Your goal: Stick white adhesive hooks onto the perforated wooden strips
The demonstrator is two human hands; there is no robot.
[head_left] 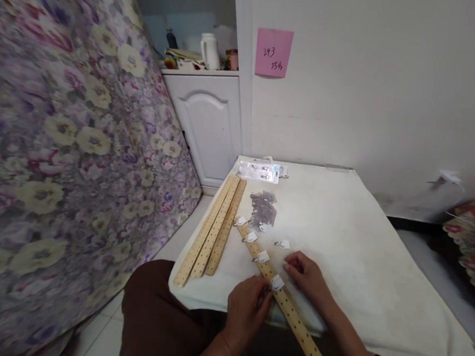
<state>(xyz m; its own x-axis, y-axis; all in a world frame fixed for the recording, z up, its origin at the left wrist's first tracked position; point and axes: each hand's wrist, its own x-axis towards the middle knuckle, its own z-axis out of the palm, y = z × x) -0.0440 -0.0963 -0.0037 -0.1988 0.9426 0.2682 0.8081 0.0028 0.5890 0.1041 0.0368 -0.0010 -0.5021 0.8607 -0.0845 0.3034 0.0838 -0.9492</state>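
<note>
A pale wooden strip with rows of holes (292, 314) slants from the table over my lap. Several small white tags with metal fittings lie along it, among them one tag (262, 257) halfway up. At the strip's left edge, my left hand (248, 305) has its fingers closed at the metal fitting of the nearest white tag (277, 282); the fingertips partly hide that fitting. My right hand (306, 274) hovers just right of the strip, loosely curled, thumb and forefinger slightly apart with nothing visible between them. A loose white tag (284, 244) lies just beyond it.
More perforated wooden strips (206, 230) lie side by side at the table's left. Behind them sits a clear plastic package (258, 171). Small greyish transparent packets (263, 207) are heaped nearby. A flowered curtain (81, 122) hangs left; the wall (351, 88) stands behind the table (359, 253).
</note>
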